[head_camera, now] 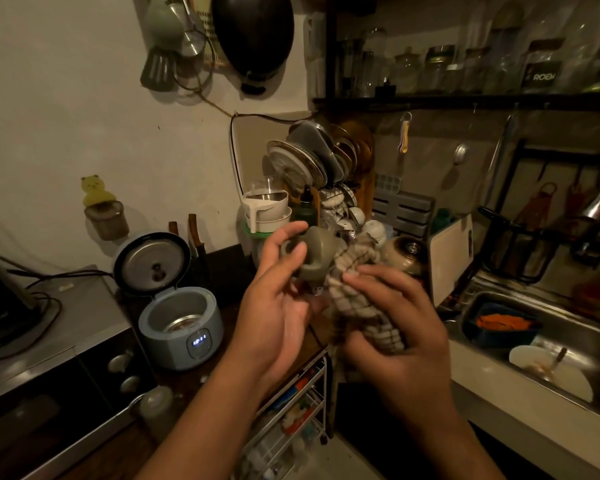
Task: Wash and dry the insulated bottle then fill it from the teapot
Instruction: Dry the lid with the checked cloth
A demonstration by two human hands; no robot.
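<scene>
1. A grey-green bottle lid [314,252] is sitting up in front of the person, between the two hands and above the gap between counter and sink; it is lying against the fingers of the left hand [274,306] and touching the checked cloth [357,296] on its right side.
2. The left hand is holding the lid with loosely curled fingers: the thumb and forefinger are pinching a round knob on the lid's left side, while the palm is staying open and facing the camera.
3. The right hand [395,327] is closing around the cloth, its fingers wrapping over the bunched fabric and pressing it against the lid; the cloth is running from the lid down into this hand's palm.
4. Whether the bottle body is inside the cloth cannot be told, since the fabric is hiding whatever it is covering.
5. Behind the hands a dish rack [312,168] is standing crowded with plates and bowls.
6. To the left an open rice cooker [181,323] is sitting on the dark counter, its lid tipped up.
7. To the right a steel sink [568,337] is holding a dark tub and a white plate [548,368].
</scene>
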